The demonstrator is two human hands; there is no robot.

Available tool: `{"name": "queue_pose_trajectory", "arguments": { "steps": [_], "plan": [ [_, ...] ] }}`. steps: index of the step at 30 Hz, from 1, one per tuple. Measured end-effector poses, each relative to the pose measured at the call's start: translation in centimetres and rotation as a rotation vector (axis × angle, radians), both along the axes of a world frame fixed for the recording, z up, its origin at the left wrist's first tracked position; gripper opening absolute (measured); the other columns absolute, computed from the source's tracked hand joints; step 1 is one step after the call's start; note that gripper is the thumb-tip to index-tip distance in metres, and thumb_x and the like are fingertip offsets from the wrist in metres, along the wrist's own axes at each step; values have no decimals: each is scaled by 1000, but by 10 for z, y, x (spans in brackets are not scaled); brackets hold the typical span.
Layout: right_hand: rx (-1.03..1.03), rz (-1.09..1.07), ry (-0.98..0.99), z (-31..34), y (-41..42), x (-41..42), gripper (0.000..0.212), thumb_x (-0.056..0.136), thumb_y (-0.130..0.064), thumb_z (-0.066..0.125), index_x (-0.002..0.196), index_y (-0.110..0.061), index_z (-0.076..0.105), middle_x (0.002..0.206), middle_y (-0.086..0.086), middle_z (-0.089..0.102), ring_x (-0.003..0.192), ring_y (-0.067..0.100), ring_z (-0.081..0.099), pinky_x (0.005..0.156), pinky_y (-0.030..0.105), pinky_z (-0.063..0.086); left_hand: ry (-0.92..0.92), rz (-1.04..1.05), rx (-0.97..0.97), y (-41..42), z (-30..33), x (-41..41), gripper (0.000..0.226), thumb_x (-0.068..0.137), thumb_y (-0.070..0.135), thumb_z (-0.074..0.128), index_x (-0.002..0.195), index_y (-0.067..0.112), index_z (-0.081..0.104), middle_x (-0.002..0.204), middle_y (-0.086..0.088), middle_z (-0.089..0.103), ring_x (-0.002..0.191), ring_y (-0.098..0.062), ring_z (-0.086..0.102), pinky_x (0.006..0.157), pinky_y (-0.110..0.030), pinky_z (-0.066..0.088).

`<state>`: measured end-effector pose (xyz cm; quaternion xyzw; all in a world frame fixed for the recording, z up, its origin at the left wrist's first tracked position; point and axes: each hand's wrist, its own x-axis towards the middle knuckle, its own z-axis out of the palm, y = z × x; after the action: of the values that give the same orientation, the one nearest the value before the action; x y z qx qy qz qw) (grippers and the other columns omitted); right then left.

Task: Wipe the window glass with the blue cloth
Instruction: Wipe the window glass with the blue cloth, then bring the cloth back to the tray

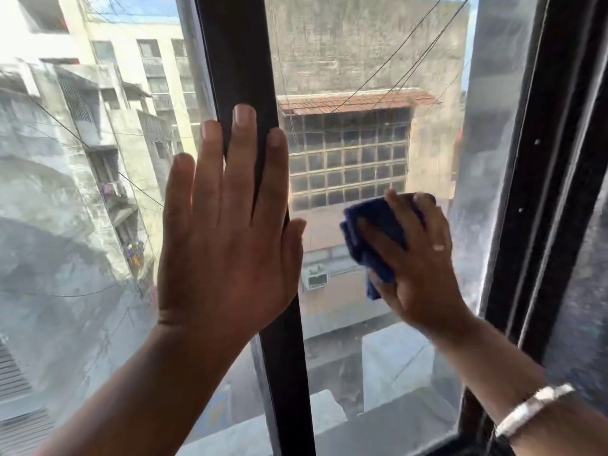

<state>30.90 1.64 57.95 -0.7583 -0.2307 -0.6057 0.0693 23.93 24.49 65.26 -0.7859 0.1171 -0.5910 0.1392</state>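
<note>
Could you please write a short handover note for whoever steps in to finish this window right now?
Left hand: open, flat, braced across the dark centre frame bar and the left pane; it holds nothing.
Right hand: presses the bunched blue cloth against the right pane, about mid-height.
Done: the middle of the right pane looks fairly clear.
Left: a hazy streaked band runs down the right pane's right edge, and the left pane looks cloudy and smeared. Some of that film may be on the outside; I cannot tell.
</note>
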Motion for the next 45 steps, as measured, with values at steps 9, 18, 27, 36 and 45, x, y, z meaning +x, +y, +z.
{"name": "queue_pose_trajectory", "arguments": {
  "steps": [9, 18, 27, 36, 45],
  "plan": [
    [-85, 30, 180, -93, 51, -25, 81, 80, -41, 62, 153, -31, 26, 160, 17, 18, 151, 43, 3, 120, 65, 13, -6, 16, 0, 2, -3, 2, 69, 106, 43, 26, 161, 3, 10, 164, -27, 11, 149, -45, 14, 120, -56, 13],
    [-48, 272, 426, -91, 9, -49, 63, 96, -8, 55, 151, -17, 26, 157, 16, 33, 151, 33, 19, 118, 50, 29, 14, 9, 61, 7, -21, -6, 66, 107, 47, 28, 162, 12, 16, 165, -24, 16, 151, -44, 16, 122, -56, 6],
    [181, -154, 619, -63, 26, -99, 21, 80, -19, 71, 98, -9, 69, 103, 12, 62, 94, 35, 61, 82, 45, 53, 221, -621, 169, -22, -67, -39, 57, 96, 30, 56, 149, 9, 49, 158, -15, 37, 147, -30, 34, 124, -44, 18],
    [782, -78, 1394, -176, -23, -296, 37, 65, -6, 82, 93, -21, 65, 75, -7, 65, 62, 3, 54, 59, 20, 44, 1942, -1044, -576, -81, -252, -124, 32, 74, 47, 72, 90, 20, 70, 76, 6, 69, 69, -9, 59, 62, -28, 47],
    [2259, 64, 1238, -437, -85, -498, 27, 85, -33, 68, 105, -15, 68, 114, 15, 67, 99, 22, 64, 93, 40, 51, 2776, -416, -1118, -186, -520, -274, 8, 100, 9, 62, 103, 16, 63, 86, 0, 74, 67, -13, 70, 55, -32, 60]
  ]
}}
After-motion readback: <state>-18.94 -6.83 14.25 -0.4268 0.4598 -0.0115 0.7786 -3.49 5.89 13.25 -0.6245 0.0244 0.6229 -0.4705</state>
